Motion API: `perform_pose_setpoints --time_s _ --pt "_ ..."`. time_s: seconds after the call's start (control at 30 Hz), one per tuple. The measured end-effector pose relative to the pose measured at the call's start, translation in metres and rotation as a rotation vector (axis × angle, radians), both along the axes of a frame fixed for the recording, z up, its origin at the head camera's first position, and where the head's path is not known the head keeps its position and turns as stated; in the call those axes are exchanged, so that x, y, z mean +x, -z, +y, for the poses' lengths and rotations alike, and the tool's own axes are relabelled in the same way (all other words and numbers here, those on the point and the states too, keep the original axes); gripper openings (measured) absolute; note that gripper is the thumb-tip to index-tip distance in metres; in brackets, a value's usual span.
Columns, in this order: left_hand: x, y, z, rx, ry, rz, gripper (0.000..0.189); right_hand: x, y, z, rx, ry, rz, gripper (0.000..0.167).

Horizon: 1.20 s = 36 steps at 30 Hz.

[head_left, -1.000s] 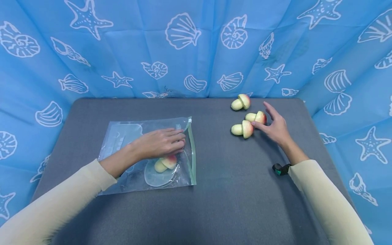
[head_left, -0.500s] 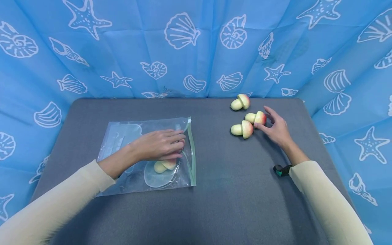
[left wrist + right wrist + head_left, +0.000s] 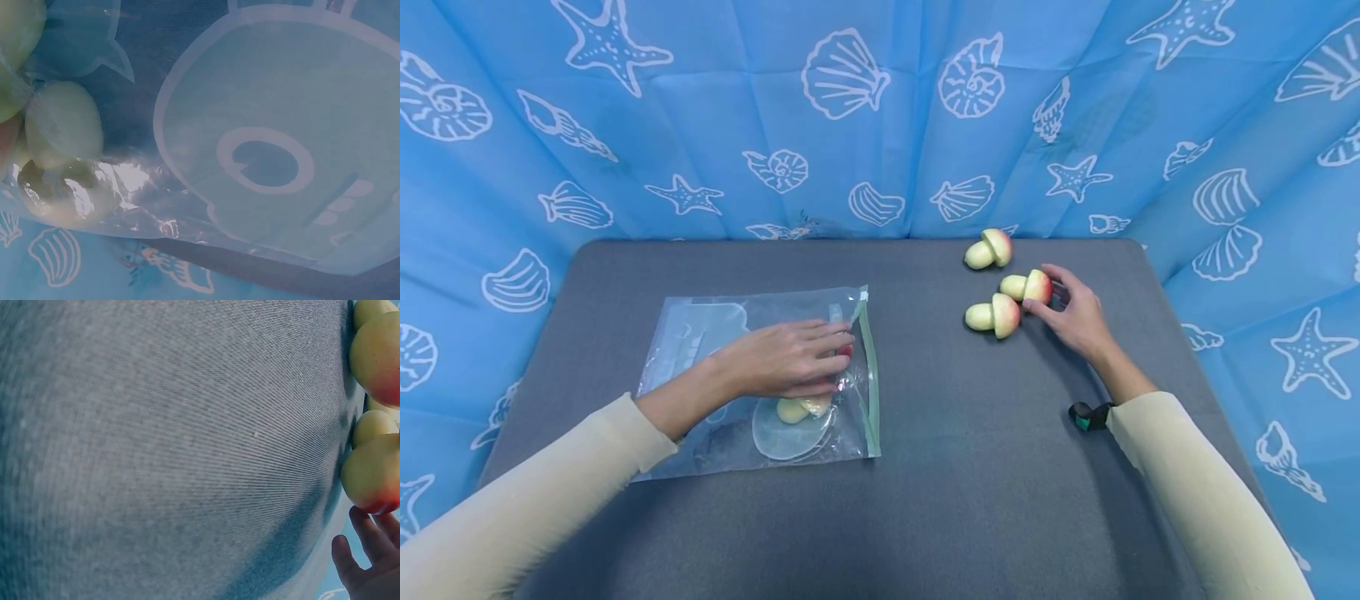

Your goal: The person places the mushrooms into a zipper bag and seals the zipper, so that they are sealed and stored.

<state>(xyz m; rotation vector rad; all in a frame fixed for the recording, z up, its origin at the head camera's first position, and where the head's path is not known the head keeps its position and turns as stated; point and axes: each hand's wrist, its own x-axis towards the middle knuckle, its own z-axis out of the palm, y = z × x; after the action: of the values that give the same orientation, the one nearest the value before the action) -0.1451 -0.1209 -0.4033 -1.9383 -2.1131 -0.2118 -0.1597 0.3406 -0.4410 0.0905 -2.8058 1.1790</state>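
Toy mushrooms [image 3: 988, 249] with pale stems and red-blushed caps stand out on the grey table [image 3: 940, 500], three of them grouped towards the back right. The right hand [image 3: 1075, 312] is at the middle mushroom [image 3: 1028, 287], its thumb and forefinger spread on either side of the red end of the cap; in the right wrist view the fingers are parted, one tip at or just beside the red skin. The front mushroom [image 3: 995, 317] sits right next to the middle one, close by the thumb, and I cannot tell whether the two touch; the third lies a little farther back, near the table's rear edge. Well apart on the left, a see-through zip bag [image 3: 715, 446] lies flat with its green-edged mouth towards the mushrooms. Across it rests the left hand [image 3: 797, 358], fingers side by side and thumb hidden; whether it grips anything, or is inside the bag, I cannot tell. It partly hides a bagged mushroom [image 3: 792, 409], and more red shows between the fingers. Pale printed shapes mark the bag, one large and rounded in the left wrist view. A black strap [image 3: 1090, 417] sticks out at the right cuff, and a blue shell-patterned curtain [image 3: 910, 100] hangs behind the table.
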Motion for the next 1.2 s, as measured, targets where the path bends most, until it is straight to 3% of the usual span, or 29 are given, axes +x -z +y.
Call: perform_pose_setpoints --time_s 0.6,1.2 --pt "0.0014 -0.0031 -0.0038 -0.037 -0.012 0.061 0.024 -0.0007 0.0005 0.0012 -0.003 0.0 -0.027 0.065" --pt "0.0049 -0.0081 -0.0058 -0.156 -0.048 0.117 0.028 0.0017 -0.0089 0.0066 0.009 0.021 0.01 0.063"
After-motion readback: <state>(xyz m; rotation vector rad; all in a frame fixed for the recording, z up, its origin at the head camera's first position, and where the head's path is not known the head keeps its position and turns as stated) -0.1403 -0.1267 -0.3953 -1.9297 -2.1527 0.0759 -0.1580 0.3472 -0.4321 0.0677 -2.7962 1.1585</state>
